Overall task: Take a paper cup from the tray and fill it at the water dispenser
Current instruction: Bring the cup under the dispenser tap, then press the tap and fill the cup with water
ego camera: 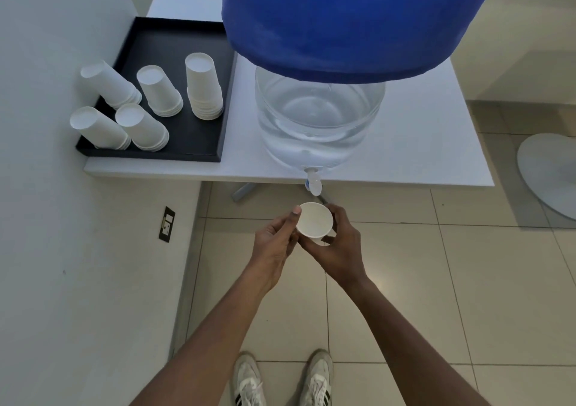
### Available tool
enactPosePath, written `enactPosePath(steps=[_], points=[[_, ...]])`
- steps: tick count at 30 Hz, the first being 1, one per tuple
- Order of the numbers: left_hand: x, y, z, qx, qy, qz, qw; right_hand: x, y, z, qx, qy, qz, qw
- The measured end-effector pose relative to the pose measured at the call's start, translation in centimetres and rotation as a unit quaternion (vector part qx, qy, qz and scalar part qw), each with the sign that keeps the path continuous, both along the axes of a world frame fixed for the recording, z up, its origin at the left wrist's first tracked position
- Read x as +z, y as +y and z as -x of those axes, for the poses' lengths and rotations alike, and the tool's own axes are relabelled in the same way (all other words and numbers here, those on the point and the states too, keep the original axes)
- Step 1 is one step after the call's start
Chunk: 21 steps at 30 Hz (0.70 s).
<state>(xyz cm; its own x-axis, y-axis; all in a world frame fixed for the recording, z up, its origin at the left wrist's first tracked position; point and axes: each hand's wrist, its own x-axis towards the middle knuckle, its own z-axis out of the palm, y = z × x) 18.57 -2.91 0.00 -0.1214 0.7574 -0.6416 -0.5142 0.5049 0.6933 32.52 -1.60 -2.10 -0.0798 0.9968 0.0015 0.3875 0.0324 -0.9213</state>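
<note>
Both hands hold one paper cup (313,218) upright and empty: the left hand (274,243) has its thumb tip on the near rim, fingers loosely curled; the right hand (341,243) is wrapped round the cup's side and base. The cup sits just below and short of the tap (314,184) of the water dispenser (318,119); stacks of inverted cups (204,86) remain on the black tray (174,44). Judged progress: cup taken; aligning under the tap, opening it and filling are not yet done.
</note>
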Motion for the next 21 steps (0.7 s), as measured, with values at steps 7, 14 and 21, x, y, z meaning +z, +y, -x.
enactPosePath(steps=[7,14,21], points=[[-0.2,2.2,1.6,0.024,0.190,-0.045,0.980,-3.7,2.1,0.5,-0.018,-0.027,0.027,0.999],[1.3,3.7,1.5,-0.096,0.484,-0.280,0.824,-4.9,4.4,1.1,-0.033,-0.014,0.043,0.998],[1.8,5.6,1.4,-0.199,0.600,-0.357,0.688,-3.6,6.0,2.0,-0.036,0.003,0.019,0.999]])
